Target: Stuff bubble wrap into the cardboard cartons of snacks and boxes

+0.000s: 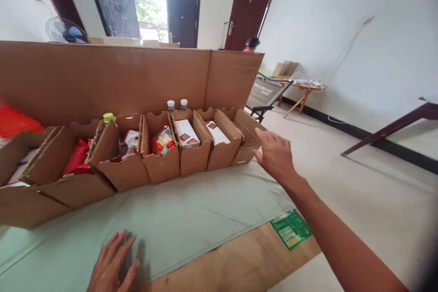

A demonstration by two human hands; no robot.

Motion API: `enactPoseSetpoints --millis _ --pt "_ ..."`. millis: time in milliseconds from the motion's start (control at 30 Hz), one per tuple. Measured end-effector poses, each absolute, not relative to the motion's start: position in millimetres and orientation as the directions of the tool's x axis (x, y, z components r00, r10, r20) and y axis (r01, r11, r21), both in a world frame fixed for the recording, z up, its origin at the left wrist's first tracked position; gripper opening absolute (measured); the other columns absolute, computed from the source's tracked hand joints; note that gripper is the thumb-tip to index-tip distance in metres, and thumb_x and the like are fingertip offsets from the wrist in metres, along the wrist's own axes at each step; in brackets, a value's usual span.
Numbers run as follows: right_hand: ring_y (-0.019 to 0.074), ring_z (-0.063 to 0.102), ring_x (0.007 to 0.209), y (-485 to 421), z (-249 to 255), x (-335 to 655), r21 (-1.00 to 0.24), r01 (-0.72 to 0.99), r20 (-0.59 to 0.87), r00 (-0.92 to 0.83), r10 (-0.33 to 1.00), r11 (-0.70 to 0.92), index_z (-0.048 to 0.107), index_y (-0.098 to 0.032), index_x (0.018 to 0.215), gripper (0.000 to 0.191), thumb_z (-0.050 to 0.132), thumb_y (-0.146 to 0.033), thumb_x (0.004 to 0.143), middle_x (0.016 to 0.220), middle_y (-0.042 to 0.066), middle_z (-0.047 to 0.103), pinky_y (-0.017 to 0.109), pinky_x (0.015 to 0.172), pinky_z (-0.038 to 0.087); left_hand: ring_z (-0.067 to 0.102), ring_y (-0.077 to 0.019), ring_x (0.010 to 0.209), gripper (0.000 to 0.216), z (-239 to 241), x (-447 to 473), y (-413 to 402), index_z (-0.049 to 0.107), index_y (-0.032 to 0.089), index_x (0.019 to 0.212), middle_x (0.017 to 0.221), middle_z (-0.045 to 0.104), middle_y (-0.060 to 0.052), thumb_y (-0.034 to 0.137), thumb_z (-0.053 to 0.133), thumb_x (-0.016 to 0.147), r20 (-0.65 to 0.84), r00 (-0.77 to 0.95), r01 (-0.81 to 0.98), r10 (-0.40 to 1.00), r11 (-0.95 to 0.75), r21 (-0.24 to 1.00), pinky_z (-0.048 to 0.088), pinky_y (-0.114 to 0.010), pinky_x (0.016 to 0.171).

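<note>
A row of open cardboard bins (160,164) stands on a pale green cloth (191,219) over a wooden table. My right hand (275,153) reaches out beside the rightmost bin (244,139), fingers loosely extended and holding nothing. My left hand (112,267) lies flat on the cloth near the front edge, fingers spread. The bins hold white boxes with brown marks (186,134), a clear bag of snacks (163,140), red packets (78,157) and a wrapped packet (131,140). Two capped bottles (177,105) and a yellow-green cap (108,117) stand behind the bins.
A tall cardboard wall (119,77) rises behind the bins. A green printed card (291,229) lies at the table corner. Beyond are a folding cot (270,93), a small wooden table (303,89), a fan (66,31), a seated person (252,44) and a dark table edge (393,127).
</note>
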State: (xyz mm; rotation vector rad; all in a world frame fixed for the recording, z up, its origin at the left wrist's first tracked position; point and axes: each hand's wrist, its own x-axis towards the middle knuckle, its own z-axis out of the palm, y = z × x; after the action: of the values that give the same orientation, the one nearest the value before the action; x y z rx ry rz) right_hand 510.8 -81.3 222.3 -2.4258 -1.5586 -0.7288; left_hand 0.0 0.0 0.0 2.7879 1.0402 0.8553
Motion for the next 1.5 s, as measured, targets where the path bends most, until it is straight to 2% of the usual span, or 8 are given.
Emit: enactPoseSetpoints --millis 233,533,700,833,967,1067,1167,1500 --pt "0.0232 0.063 0.084 -67.5 234.6 545.0 0.217 0.925 0.163 0.280 0.946 -0.311 0.075 -0.020 0.077 0.024 0.056 -0.005 0.083 0.074 0.008 0.075 0.041 0.094 0.033 0.074 -0.0314 0.113 0.032 13.0 40.0 -5.3 0.077 0.034 0.116 0.123 0.077 -0.005 0.041 0.065 0.086 0.436 0.653 0.519 0.620 -0.785 0.338 0.066 -0.042 0.085" --pt "0.0223 0.068 0.069 -61.7 258.5 488.8 -0.001 0.983 -0.058 0.185 0.981 -0.185 0.074 -0.021 0.068 0.014 0.067 -0.016 0.080 0.072 0.005 0.073 0.031 0.062 0.042 0.074 -0.0292 0.111 0.029 38.9 47.9 3.9 0.079 0.032 0.107 0.118 0.079 -0.005 0.046 0.060 0.091 0.419 0.509 0.561 0.752 -0.659 0.501 0.065 -0.043 0.089" --pt "0.0159 0.072 0.088 -49.7 286.7 448.7 -0.387 0.921 0.194 0.131 0.972 -0.047 0.073 -0.021 0.107 0.030 0.048 -0.011 0.091 0.097 0.001 0.078 0.027 0.077 0.053 0.069 -0.0293 0.122 0.029 50.6 87.9 -8.5 0.077 0.031 0.113 0.128 0.075 -0.007 0.043 0.058 0.094 0.400 0.573 0.457 0.715 -0.684 0.569 0.063 -0.044 0.094" --pt "0.0226 0.071 0.100 -104.8 291.9 469.4 -0.608 0.791 0.673 0.463 0.577 0.074 0.074 -0.023 0.102 0.017 0.062 -0.027 0.091 0.105 0.004 0.077 0.039 0.092 0.054 0.066 -0.0296 0.126 0.028 64.7 115.9 -19.9 0.075 0.030 0.115 0.131 0.073 -0.009 0.039 0.058 0.095 0.387 0.577 0.381 0.719 -0.656 0.651 0.060 -0.047 0.099" --pt "0.0326 0.064 0.121 -162.3 233.6 529.5 -0.821 0.562 0.571 0.811 0.129 0.099 0.073 -0.033 0.101 0.017 0.069 -0.041 0.087 0.123 0.009 0.072 0.048 0.102 0.048 0.060 -0.0300 0.134 0.044 95.0 166.0 -25.7 0.064 0.028 0.136 0.143 0.064 -0.011 0.031 0.059 0.092 0.262 0.644 0.296 0.718 -0.551 0.780 0.054 -0.051 0.107" --pt "0.0362 0.068 0.111 -170.9 168.7 553.2 -0.956 0.279 0.294 0.910 0.293 0.092 0.070 -0.031 0.092 0.036 0.062 -0.065 0.084 0.114 0.012 0.075 0.051 0.085 0.054 0.043 -0.0312 0.148 0.072 114.3 226.4 -27.9 0.040 0.028 0.156 0.161 0.045 -0.011 0.024 0.060 0.087 0.182 0.720 0.180 0.669 -0.433 0.883 0.044 -0.053 0.117" --pt "0.0354 0.070 0.108 -160.7 121.5 543.9 -0.971 0.215 0.237 0.877 0.418 0.099 0.071 -0.027 0.100 0.062 0.043 -0.080 0.085 0.110 0.012 0.077 0.052 0.079 0.057 0.029 -0.0337 0.155 0.092 114.5 276.9 -36.5 0.027 0.023 0.162 0.168 0.031 -0.013 0.019 0.064 0.078 0.168 0.729 0.103 0.664 -0.348 0.932 0.031 -0.055 0.125" --pt "0.0283 0.062 0.125 -139.8 84.5 496.6 -0.956 0.128 0.239 0.864 0.444 0.265 0.072 -0.026 0.115 0.057 0.050 -0.072 0.089 0.126 0.008 0.072 0.050 0.110 0.045 0.028 -0.0347 0.155 0.089 69.6 261.0 -61.2 0.018 0.024 0.163 0.168 0.030 -0.013 0.020 0.057 0.083 0.260 0.551 0.138 0.793 -0.394 0.909 0.030 -0.058 0.124"
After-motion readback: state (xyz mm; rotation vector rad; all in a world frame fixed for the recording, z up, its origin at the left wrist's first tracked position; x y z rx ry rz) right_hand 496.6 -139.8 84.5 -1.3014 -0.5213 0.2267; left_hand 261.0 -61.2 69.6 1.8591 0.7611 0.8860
